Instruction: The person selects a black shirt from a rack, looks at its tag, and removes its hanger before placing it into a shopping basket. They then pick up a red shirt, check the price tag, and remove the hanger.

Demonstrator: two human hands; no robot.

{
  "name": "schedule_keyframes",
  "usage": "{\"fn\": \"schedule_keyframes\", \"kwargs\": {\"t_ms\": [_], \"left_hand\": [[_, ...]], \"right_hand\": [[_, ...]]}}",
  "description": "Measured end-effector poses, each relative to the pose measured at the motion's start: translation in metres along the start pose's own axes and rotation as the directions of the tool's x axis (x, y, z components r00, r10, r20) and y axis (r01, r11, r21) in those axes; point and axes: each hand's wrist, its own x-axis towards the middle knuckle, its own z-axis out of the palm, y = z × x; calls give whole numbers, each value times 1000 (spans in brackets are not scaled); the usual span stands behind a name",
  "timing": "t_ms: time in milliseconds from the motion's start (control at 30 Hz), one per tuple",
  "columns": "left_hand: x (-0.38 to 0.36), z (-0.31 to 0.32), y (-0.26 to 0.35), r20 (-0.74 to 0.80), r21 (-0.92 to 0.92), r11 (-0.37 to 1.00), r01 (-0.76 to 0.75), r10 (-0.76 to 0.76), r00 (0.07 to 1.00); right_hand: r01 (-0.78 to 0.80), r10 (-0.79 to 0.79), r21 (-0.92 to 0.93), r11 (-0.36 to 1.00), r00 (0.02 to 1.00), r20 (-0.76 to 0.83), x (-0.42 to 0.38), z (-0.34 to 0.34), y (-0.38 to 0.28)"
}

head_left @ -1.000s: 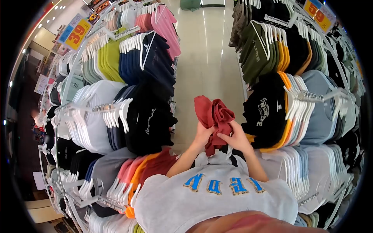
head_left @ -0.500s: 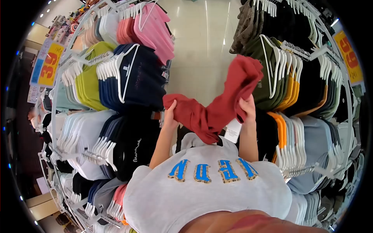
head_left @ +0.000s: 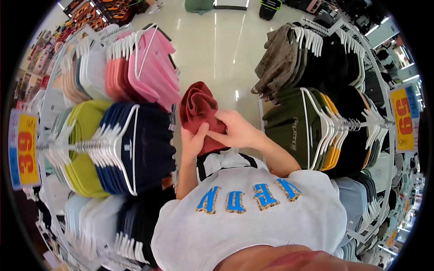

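A dark red cloth garment [head_left: 199, 106] is bunched up in front of my chest, its top gathered into loose folds; its exact kind does not show. My left hand [head_left: 194, 141] grips its lower left side, thumb on the cloth. From the right, my right hand [head_left: 235, 128] reaches across with bent fingers pinching the cloth close to my left thumb. The two hands nearly touch. Some of the fingers are hidden behind the fabric.
Racks of clothes on white hangers flank me: navy tops [head_left: 149, 149] and pink tops [head_left: 151, 67] at left, olive green tops [head_left: 289, 126] at right. Price signs [head_left: 28, 151] hang at the sides. A pale tiled aisle floor [head_left: 212, 54] runs ahead.
My hands have come together from wide apart, and the stretched garment is now bunched between them. Its white tag is out of sight. The view has tilted up, showing more aisle.
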Motion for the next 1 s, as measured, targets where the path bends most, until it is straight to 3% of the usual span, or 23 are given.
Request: {"fn": "schedule_keyframes", "kwargs": {"t_ms": [67, 133, 200, 300, 333, 400, 467, 500, 533, 600, 633, 733, 867, 900, 933, 1000], "left_hand": [[42, -7, -18, 38, -177, 959, 223, -220, 975], [82, -5, -28, 3, -195, 958, 210, -213, 977], [119, 2, -28, -74, -290, 928, 235, -266, 961], [169, 13, -10, 9, -549, 727, 413, -489, 872], [184, 13, -10, 74, -595, 709, 378, -420, 904], [207, 10, -18, 90, -610, 711, 349, -375, 923], [228, -1, -24, 79, -558, 734, 387, -417, 905], [236, -5, -27, 54, -562, 733, 383, -430, 901], [245, -8, -30, 45, -593, 729, 342, -395, 918], [259, -14, -40, 18, -621, 723, 302, -372, 928], [266, -18, -46, -3, -592, 760, 270, -338, 941], [288, -31, -54, -67, -511, 834, 210, -282, 957], [315, -43, -67, -147, -361, 926, 110, -173, 974], [320, -45, -66, -228, -306, 950, 63, -138, 964], [327, -49, -65, -306, -244, 970, 15, -91, 948], [337, -55, -77, -364, -203, 979, -12, -64, 929]], "right_hand": [[-277, 264, 61, 959, 951, 163, 32, -21, 10], [-301, 285, 101, 948, 947, 149, 58, -33, 35], [-473, 444, 173, 864, 878, 181, 77, -45, 57], [-471, 432, 213, 856, 878, 205, 112, -66, 77], [-461, 410, 368, 807, 887, 212, 123, -69, 86], [-387, 306, 332, 860, 912, 273, 148, -85, 101], [-567, 400, 636, 523, 822, 405, 169, -84, 118], [-461, 230, 766, 449, 888, 400, 182, -80, 114], [-478, 223, 760, 440, 878, 423, 192, -76, 125], [-522, 386, 644, 559, 851, 356, 206, -65, 143], [-516, 353, 577, 633, 856, 378, 218, -64, 152], [-467, 363, 506, 725, 884, 295, 253, -47, 144], [-530, 481, 391, 753, 848, 224, 288, -39, 174], [-452, 429, 446, 772, 889, 160, 296, -33, 177], [-444, 411, 448, 776, 895, 175, 307, -33, 181], [-391, 294, 621, 679, 920, 258, 327, -37, 191]]}}
